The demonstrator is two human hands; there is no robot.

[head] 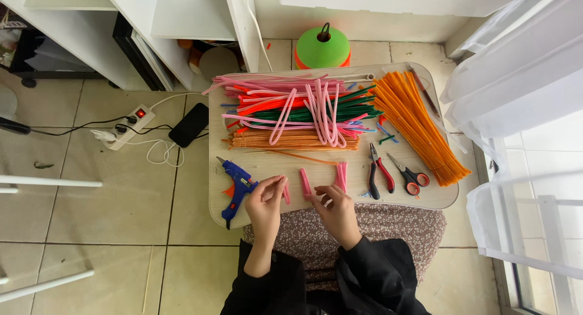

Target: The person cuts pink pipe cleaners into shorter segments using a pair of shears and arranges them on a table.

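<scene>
Power strip (130,125): white plastic, red lit switch, left of centre on the tiled floor, cords looping off.
Phone (189,125): black slab, flat on the floor just left of the tray.
Tray (437,196): pale wood-look lap table with rounded corners, centre frame.
Glue gun (236,187): blue plastic, lying at the tray's lower left.
Left hand (265,204): fingers curled, thumb and fingertips pinched on a short pink piece (285,192), fuzzy, at the tray's lower edge.
Right hand (337,210): fingers bent together, touching a second pink piece (305,183); whether gripped, cannot tell.
Folded pink pieces (341,175): fuzzy, lying just right of the hands.
Pipe cleaners (291,111): pink, red, green, orange fuzzy stems, heaped mid-tray.
Pliers (379,170): red-black handles.
Scissors (410,176): red handles.
Orange bundle (419,126): long fuzzy stems, diagonal at right.
</scene>
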